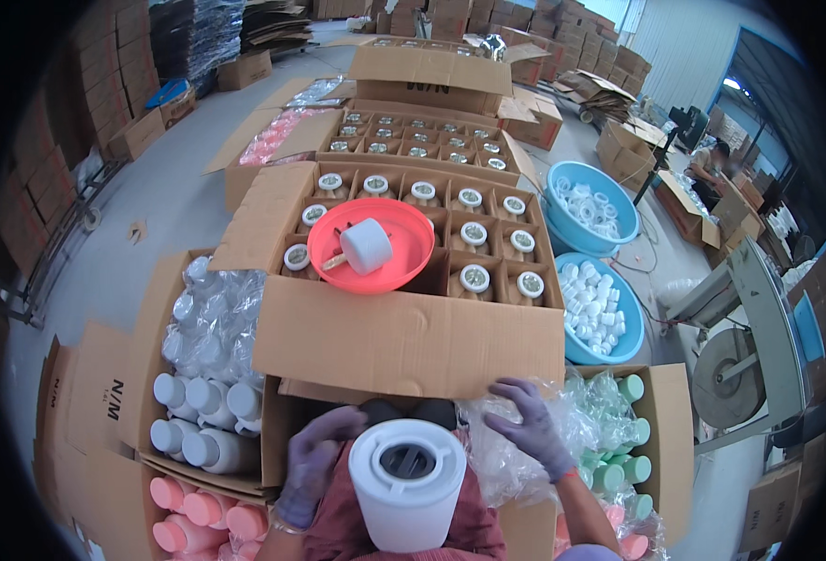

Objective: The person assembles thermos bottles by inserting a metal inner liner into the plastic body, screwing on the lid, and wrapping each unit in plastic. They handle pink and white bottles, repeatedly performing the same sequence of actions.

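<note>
The left hand [315,460], in a thin purplish glove, rises from the lower edge with its wrist low and its fingers bent inward over the lap. The right hand [532,432], gloved alike, reaches up from the lower right, palm turned inward, fingers spread and slightly curled.

Neither grip closes on anything that shows. The left hand is loosely parted, its fingertips just beside the upper rim of a white container [408,496]; the right hand is wide, well apart from it and next to crumpled clear plastic film [497,453]. Whether its fingers touch that film is hard to tell from this angle.

The container sits roughly upright on the person's lap, between the two hands. It is a smooth, broad cylinder with a thick round top, its centre sunken and dark, crossed by a bar.

Directly ahead, an open carton [413,337] holds jars with white-rimmed lids in cardboard cells, and a red bowl [403,262] resting on them carries a white cup-shaped piece [367,246]. White bottles [209,399] lie in a box to the left, green-capped bottles [633,430] in one to the right. Beyond, a blue tub [626,350] holds small white caps.
</note>
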`<state>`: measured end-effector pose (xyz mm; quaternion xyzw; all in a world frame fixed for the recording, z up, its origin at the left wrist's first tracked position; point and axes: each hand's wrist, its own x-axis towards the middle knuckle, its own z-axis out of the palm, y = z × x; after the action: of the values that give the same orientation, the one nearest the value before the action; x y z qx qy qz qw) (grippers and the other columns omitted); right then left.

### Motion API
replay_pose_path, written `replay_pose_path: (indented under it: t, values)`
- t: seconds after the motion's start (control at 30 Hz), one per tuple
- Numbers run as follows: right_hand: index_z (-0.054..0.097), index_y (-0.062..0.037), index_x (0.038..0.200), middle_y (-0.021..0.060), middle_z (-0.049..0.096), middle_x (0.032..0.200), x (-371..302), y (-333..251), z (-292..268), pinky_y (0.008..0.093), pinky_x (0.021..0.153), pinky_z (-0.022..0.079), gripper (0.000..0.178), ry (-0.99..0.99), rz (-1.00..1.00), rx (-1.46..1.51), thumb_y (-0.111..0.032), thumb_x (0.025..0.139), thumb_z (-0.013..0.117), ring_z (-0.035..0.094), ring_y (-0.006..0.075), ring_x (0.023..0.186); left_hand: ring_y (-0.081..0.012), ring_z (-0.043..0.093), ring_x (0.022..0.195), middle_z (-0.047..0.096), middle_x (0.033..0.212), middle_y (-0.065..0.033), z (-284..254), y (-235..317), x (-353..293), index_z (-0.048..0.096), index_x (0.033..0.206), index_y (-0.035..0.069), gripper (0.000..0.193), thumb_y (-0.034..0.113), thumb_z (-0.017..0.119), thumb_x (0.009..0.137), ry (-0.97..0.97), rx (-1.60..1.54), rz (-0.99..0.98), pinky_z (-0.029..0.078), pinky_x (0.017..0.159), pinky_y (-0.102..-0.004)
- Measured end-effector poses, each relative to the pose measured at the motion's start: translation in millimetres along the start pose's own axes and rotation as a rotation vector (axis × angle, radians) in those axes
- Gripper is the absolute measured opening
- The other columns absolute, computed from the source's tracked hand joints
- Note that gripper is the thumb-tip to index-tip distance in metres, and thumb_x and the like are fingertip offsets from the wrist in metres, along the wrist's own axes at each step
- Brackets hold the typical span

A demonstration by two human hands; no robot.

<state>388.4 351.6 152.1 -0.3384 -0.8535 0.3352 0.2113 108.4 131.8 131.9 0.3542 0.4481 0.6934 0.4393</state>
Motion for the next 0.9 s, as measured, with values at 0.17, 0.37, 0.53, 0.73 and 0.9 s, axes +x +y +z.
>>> replay_pose_path:
  t: [0.17, 0.37, 0.53, 0.73, 0.9]
  values:
    - [0.052, -0.0050, 0.139, 0.0142, 0.050, 0.142, 3.3, -81.7, 17.3, 0.0439, 0.116, 0.032, 0.070, -0.303, -0.391, 0.427, -0.024, 0.077, 0.079, 0.044, 0.0311, 0.136, -0.0291, 0.054, 0.128, 0.054, 0.139, -0.0214, 26.9, -3.7, 36.2, 0.051, 0.135, -0.007, 0.084, 0.065, 0.051, 0.092, -0.155, 0.147, 0.057, 0.041, 0.110, -0.0389]
    - [0.053, -0.0042, 0.137, 0.0177, 0.051, 0.141, 4.1, -41.0, 23.7, 0.0434, 0.114, 0.033, 0.065, -0.151, -0.020, 0.290, -0.026, 0.081, 0.077, 0.047, 0.0332, 0.132, -0.0243, 0.050, 0.130, 0.051, 0.140, -0.0183, 15.3, -11.7, 39.4, 0.053, 0.133, -0.007, 0.102, 0.082, 0.045, 0.085, -0.269, 0.205, -0.088, 0.038, 0.111, -0.0379]
    - [0.050, -0.0038, 0.140, 0.0162, 0.050, 0.143, 6.5, -55.4, 29.0, 0.0410, 0.117, 0.031, 0.069, -0.293, -0.170, 0.375, -0.020, 0.079, 0.077, 0.043, 0.0300, 0.137, -0.0246, 0.053, 0.128, 0.052, 0.141, -0.0174, 22.2, -6.0, 31.6, 0.045, 0.140, -0.009, 0.104, 0.075, 0.061, 0.081, -0.218, 0.157, -0.052, 0.041, 0.110, -0.0376]
    - [0.049, -0.0029, 0.142, 0.0147, 0.053, 0.138, -2.7, -40.0, 32.4, 0.0369, 0.111, 0.038, 0.059, -0.274, -0.043, 0.631, -0.018, 0.089, 0.070, 0.051, 0.0248, 0.130, -0.0274, 0.044, 0.137, 0.046, 0.148, -0.0176, 13.5, 3.3, 26.7, 0.046, 0.142, -0.006, 0.071, 0.036, 0.070, 0.091, -0.139, 0.111, -0.014, 0.033, 0.115, -0.0426]
    - [0.050, -0.0013, 0.139, 0.0170, 0.065, 0.120, 42.5, -57.0, 45.2, 0.0365, 0.102, 0.044, 0.052, -0.230, 0.368, 0.691, -0.037, 0.106, 0.031, 0.061, 0.0251, 0.113, -0.0150, 0.058, 0.110, 0.063, 0.121, -0.0070, 43.8, 22.9, 63.0, 0.056, 0.136, -0.001, 0.063, 0.032, 0.078, 0.086, -0.181, 0.238, -0.242, 0.046, 0.098, -0.0288]
